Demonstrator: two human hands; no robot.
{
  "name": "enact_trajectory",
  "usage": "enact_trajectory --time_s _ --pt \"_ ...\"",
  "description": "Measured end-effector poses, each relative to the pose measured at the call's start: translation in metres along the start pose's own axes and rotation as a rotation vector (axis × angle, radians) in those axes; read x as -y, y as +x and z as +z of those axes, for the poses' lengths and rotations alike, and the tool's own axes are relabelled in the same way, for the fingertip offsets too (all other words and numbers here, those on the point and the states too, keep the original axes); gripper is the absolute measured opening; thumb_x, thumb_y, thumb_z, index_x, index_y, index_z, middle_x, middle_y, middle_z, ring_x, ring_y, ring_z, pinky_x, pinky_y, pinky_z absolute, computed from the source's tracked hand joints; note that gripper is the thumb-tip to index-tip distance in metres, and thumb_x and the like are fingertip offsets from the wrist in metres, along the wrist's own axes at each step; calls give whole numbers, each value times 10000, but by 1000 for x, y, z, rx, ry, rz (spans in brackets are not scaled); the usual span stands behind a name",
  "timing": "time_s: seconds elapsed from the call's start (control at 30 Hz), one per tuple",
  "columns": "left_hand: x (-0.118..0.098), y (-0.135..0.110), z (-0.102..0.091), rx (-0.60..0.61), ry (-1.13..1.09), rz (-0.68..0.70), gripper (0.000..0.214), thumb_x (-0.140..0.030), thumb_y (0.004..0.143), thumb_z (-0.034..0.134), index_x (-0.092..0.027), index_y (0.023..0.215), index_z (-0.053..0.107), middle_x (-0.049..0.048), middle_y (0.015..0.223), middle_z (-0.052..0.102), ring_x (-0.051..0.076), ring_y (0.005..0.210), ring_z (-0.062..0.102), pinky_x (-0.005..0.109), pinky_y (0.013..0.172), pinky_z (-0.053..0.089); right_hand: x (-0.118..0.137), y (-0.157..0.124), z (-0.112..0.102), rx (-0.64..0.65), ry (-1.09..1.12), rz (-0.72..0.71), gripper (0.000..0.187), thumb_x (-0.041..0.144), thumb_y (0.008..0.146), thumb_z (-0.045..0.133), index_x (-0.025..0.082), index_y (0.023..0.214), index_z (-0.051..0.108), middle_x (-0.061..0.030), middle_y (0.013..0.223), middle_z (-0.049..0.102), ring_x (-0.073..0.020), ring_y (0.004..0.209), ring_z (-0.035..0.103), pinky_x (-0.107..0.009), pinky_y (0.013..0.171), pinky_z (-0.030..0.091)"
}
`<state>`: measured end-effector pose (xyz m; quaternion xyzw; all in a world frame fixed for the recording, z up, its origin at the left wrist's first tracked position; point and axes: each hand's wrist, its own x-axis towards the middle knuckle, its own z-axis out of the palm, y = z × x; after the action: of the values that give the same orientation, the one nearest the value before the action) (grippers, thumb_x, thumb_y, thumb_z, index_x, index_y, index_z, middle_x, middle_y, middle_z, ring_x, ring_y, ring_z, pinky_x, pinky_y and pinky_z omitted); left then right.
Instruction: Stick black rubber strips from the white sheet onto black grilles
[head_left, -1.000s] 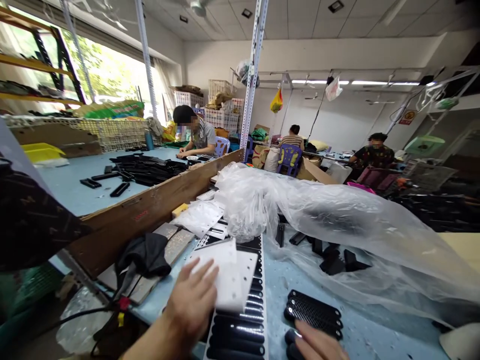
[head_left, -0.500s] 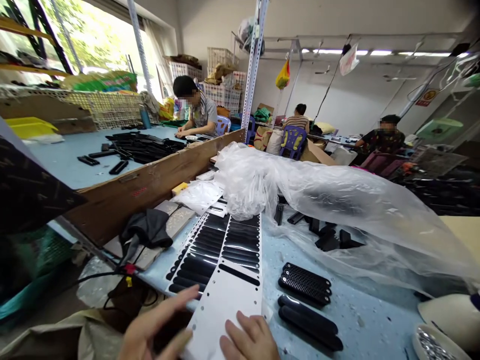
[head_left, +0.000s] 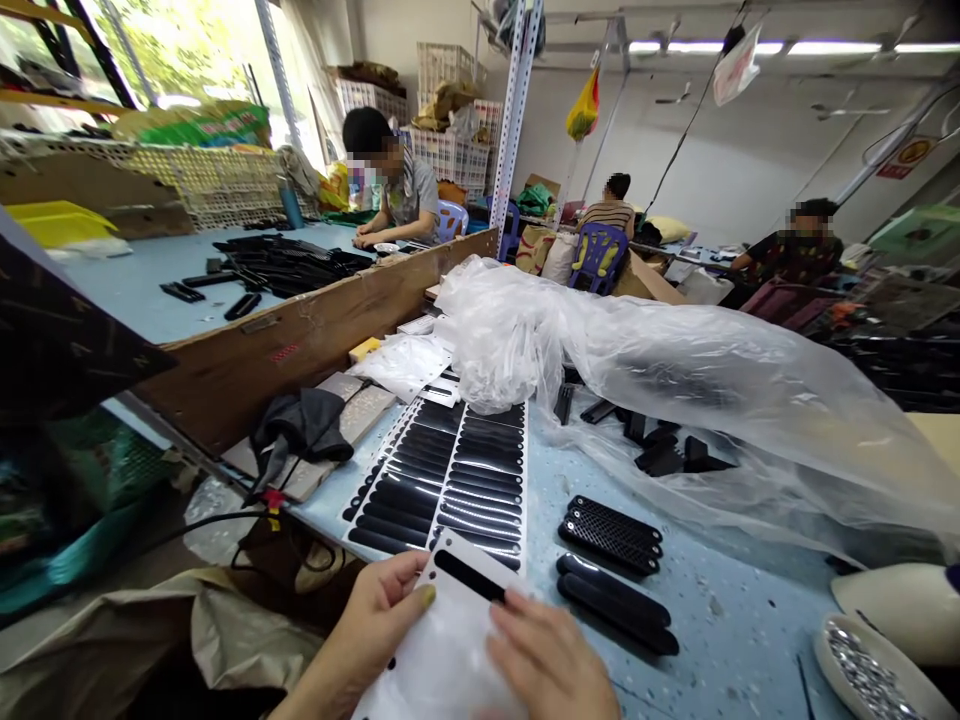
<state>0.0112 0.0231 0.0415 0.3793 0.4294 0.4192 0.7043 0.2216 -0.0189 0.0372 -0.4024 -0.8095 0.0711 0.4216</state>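
Note:
A white backing sheet (head_left: 442,640) with one black strip left on it lies at the bench's near edge. My left hand (head_left: 371,625) pinches its left edge, thumb on top. My right hand (head_left: 551,665) rests on the sheet's right side, fingertips beside the black strip (head_left: 469,577). Beyond lie sheets full of black strips (head_left: 450,470). Two black mesh pieces (head_left: 611,535) and two smooth black oblong pieces (head_left: 615,605) sit just to the right on the blue bench top (head_left: 735,640).
A large clear plastic bag (head_left: 675,370) covers black parts across the bench. A wooden board (head_left: 300,350) borders the left. A white dish of small metal bits (head_left: 870,675) sits at the right corner. A dark cloth (head_left: 300,425) lies left. Three people sit at tables behind.
The view tipped down toward the bench. My left hand went from open beside the sheet to gripping its edge, and the sheet came nearer; my right hand shifted right on it.

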Motion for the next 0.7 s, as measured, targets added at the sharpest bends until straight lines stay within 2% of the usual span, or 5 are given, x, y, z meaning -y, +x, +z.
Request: enact_trajectory --time_s 0.17,0.3,0.47,0.6,0.7 --pt "-11 -9 20 40 187 46 324 -449 826 640 -147 887 741 49 750 706 186 687 626 261 639 490 -11 26 12 -86 187 13 341 217 861 616 138 1192 639 -160 1051 725 -284 940 703 -409 793 599" --pt "-15 -11 26 58 330 120 337 -447 836 588 -157 858 758 54 735 696 199 699 599 269 641 476 -2 26 17 9 537 345 236 215 858 615 181 1068 718 -97 911 754 -210 780 721 -281 684 598" --pt "-17 -9 26 112 383 127 284 -391 863 572 -171 820 747 26 701 659 161 640 539 228 585 427 1 28 9 13 824 651 172 289 809 681 200 919 779 -62 804 737 -194 717 670 -267 640 537" --pt "-21 -8 30 166 400 133 286 -369 880 560 -167 787 740 17 682 639 152 632 526 220 590 422 3 28 11 41 1058 945 257 358 806 694 159 648 734 9 571 576 -107 538 478 -205 498 382" --pt "-15 -7 31 163 367 103 288 -388 868 581 -163 856 761 30 733 681 165 671 566 227 629 445 1 31 12 -25 1143 1065 304 371 785 725 141 593 672 38 505 491 -83 498 415 -192 478 343"
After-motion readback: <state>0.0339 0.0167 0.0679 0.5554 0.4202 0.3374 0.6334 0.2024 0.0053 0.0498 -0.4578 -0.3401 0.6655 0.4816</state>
